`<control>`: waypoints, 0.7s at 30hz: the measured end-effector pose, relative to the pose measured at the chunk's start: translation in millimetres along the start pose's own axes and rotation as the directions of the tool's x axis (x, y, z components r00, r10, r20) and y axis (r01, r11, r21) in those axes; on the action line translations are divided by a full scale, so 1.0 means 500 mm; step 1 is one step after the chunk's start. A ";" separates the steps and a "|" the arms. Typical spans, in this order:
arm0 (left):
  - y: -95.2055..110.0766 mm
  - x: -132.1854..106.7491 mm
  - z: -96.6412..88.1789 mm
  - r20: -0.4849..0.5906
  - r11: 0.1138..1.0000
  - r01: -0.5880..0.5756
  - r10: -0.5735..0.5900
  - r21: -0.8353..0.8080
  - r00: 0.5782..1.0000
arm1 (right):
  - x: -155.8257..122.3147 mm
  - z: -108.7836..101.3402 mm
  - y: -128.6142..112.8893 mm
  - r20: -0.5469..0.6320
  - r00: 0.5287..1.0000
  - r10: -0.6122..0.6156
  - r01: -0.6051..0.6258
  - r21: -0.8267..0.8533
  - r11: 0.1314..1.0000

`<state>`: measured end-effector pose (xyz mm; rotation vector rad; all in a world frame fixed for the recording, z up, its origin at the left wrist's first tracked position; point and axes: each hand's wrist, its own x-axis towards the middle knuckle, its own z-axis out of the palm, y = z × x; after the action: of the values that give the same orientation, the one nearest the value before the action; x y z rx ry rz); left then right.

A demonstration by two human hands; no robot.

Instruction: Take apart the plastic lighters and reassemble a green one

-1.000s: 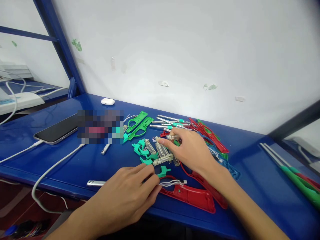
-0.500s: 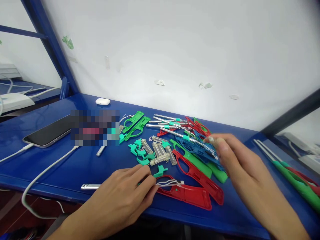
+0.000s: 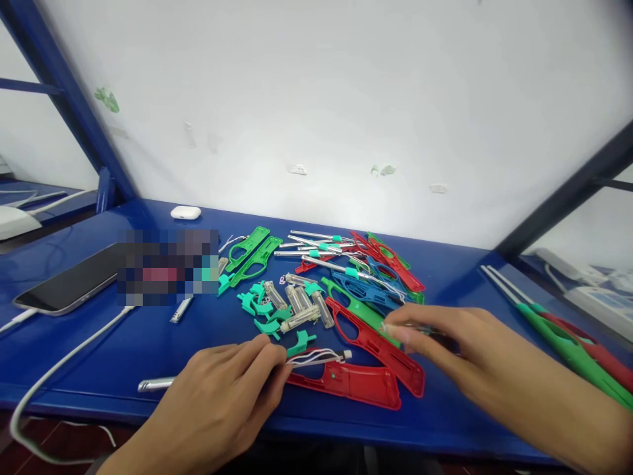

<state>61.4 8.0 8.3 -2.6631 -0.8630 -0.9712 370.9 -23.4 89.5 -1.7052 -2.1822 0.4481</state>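
Note:
My left hand [image 3: 222,396] lies near the bench's front edge. Its fingers are closed over a metal tube [image 3: 153,384], whose white wires [image 3: 316,357] run into a red plastic shell [image 3: 346,382]. My right hand [image 3: 445,349] is to the right of the pile and pinches a small clear part [image 3: 395,328] just above a second red shell [image 3: 380,346]. Between the hands lie clear cylinders [image 3: 297,300] and teal trigger pieces [image 3: 260,303].
Green shells [image 3: 247,254], metal tubes with teal collars [image 3: 316,247] and red, blue and green shells lie further back on the blue bench [image 3: 469,409]. A phone [image 3: 64,284] with a white cable [image 3: 59,369] is at left. An earbud case [image 3: 185,212] sits by the wall. Long green and red lighters [image 3: 568,336] lie at right.
My right hand has left the pile of clear cylinders with a small part and moved right and toward me. My left hand has stayed on the tube. The view has shifted right.

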 end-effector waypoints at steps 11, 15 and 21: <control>0.002 -0.020 -0.002 -0.064 0.994 0.100 -0.098 0.038 0.993 | 0.009 0.021 0.001 -0.006 1.000 0.025 -0.025 0.007 1.000; -0.003 -0.025 0.000 -0.036 0.991 0.131 -0.130 0.015 0.991 | 0.034 0.043 -0.011 0.062 0.998 0.010 -0.012 0.036 0.999; 0.000 -0.017 0.001 -0.080 0.986 0.168 -0.169 -0.016 0.982 | 0.056 0.049 -0.048 0.030 0.989 0.142 -0.143 0.033 0.989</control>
<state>56.2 4.0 2.6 -2.5707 -1.0827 -1.1145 332.9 -2.9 80.0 -1.8539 -2.0668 0.5458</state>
